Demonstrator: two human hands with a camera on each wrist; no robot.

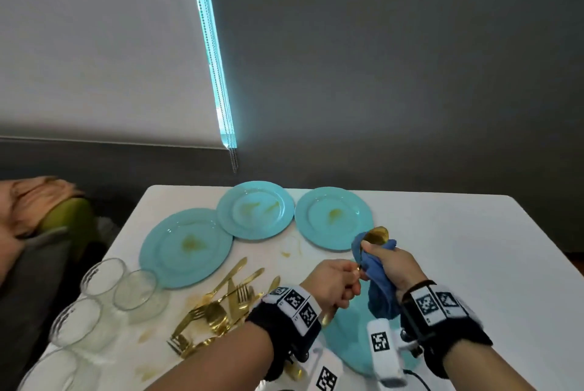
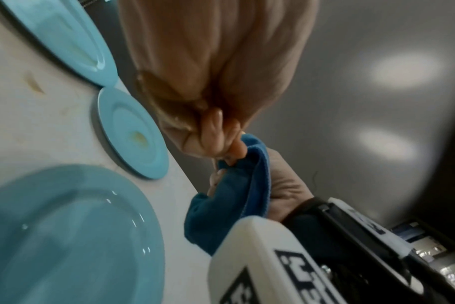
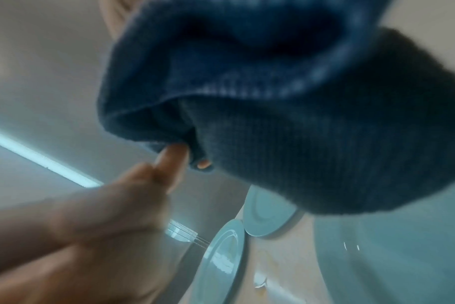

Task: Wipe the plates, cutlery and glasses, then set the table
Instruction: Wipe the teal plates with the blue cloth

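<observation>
Grey walls back a white bench (image 1: 442,232) carrying stained teal plates (image 1: 186,246), glasses (image 1: 140,292) and heaped gold cutlery (image 1: 218,311). Above it, the left hand (image 1: 335,283) has its fingers curled around a gold spoon (image 1: 377,235) handle, while the right hand (image 1: 395,267) pinches a blue cloth (image 1: 377,277) around the bowl.

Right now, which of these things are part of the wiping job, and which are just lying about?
Part of the job:
spoon in left hand
blue cloth in right hand
stained plates
gold cutlery pile
glasses

Lying about:
blind cord
peach cloth bundle
</observation>
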